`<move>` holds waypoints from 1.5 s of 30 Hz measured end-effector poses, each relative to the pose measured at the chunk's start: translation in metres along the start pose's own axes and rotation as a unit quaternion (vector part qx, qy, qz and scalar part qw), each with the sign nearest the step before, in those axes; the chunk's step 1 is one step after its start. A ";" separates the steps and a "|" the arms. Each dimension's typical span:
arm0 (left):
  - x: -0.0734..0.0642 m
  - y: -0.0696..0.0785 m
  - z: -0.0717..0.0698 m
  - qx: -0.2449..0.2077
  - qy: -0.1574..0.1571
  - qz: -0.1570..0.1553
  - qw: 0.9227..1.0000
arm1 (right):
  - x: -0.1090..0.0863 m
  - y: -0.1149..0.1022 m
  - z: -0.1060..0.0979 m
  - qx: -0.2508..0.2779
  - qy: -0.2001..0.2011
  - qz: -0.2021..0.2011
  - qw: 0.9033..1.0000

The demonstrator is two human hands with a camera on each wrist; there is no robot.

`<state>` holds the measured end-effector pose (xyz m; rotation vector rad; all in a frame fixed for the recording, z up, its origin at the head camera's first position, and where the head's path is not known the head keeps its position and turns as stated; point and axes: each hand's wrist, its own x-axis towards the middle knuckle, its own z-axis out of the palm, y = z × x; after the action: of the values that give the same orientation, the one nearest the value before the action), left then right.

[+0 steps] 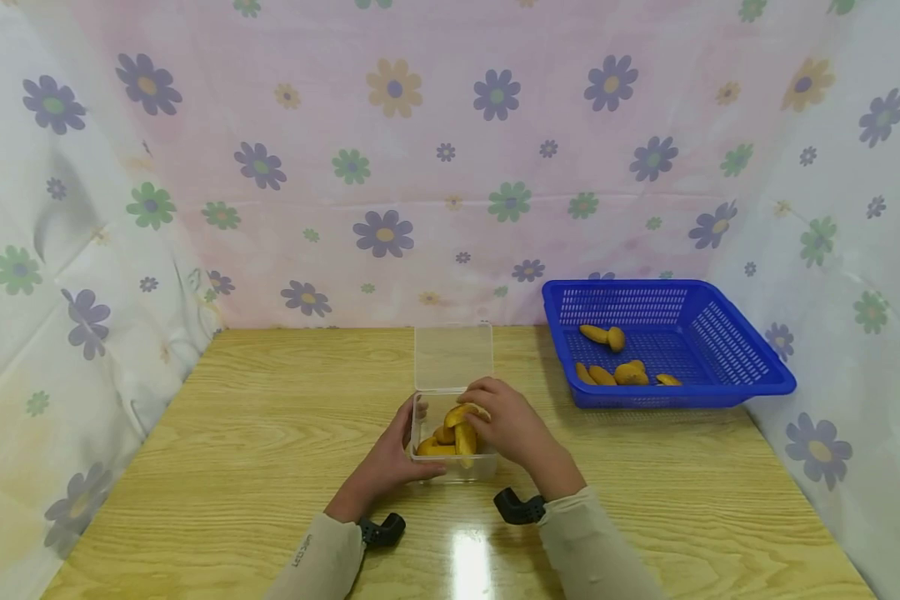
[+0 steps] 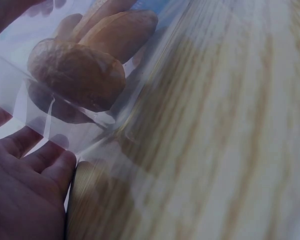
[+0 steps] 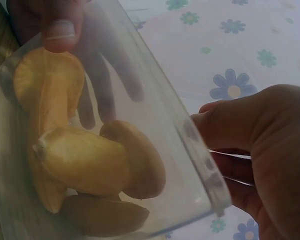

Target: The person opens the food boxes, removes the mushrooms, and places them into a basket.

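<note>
A clear plastic box [image 1: 474, 472] with its lid [image 1: 453, 357] standing open at the back sits in front of me, several yellow-brown mushrooms [image 1: 465, 437] inside. My left hand [image 1: 390, 457] grips the box's left side, thumb along the front and fingers round the far side; the left wrist view shows the fingers [image 2: 52, 157] against the clear wall. Over the box's right rim reaches my right hand [image 1: 512, 423], its fingertips close above a mushroom cap [image 1: 459, 414]. In the right wrist view, the mushrooms [image 3: 85, 157] lie apart from the right hand [image 3: 275, 155], and nothing shows in its fingers.
A blue plastic basket [image 1: 682, 390] stands at the back right of the wooden table [image 1: 285, 400], with several more mushrooms [image 1: 630, 373] in it. Flower-patterned cloth [image 1: 307, 183] hangs behind the table and along both sides. Dark wrist mounts [image 1: 521, 507] sit on both forearms.
</note>
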<state>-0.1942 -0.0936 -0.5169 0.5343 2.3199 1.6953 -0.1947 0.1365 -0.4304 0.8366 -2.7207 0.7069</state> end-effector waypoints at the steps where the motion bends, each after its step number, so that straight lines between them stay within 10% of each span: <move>1: 0.000 0.000 0.000 0.001 0.001 -0.001 1.000 | 0.000 0.000 0.001 0.001 -0.002 -0.001 1.000; 16: -0.001 0.001 0.001 -0.006 0.000 0.003 1.000 | 0.004 -0.005 0.008 -0.009 -0.031 -0.028 0.999; 30: -0.001 0.001 0.000 0.000 -0.002 0.002 1.000 | 0.025 -0.009 0.004 -0.092 -0.149 -0.045 0.984; 45: 0.000 0.002 -0.001 -0.011 -0.007 0.009 1.000 | 0.027 -0.011 0.005 -0.150 -0.153 -0.076 0.974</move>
<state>-0.1940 -0.0944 -0.5144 0.5624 2.2904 1.7184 -0.2113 0.1136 -0.4215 1.1378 -2.8796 0.1357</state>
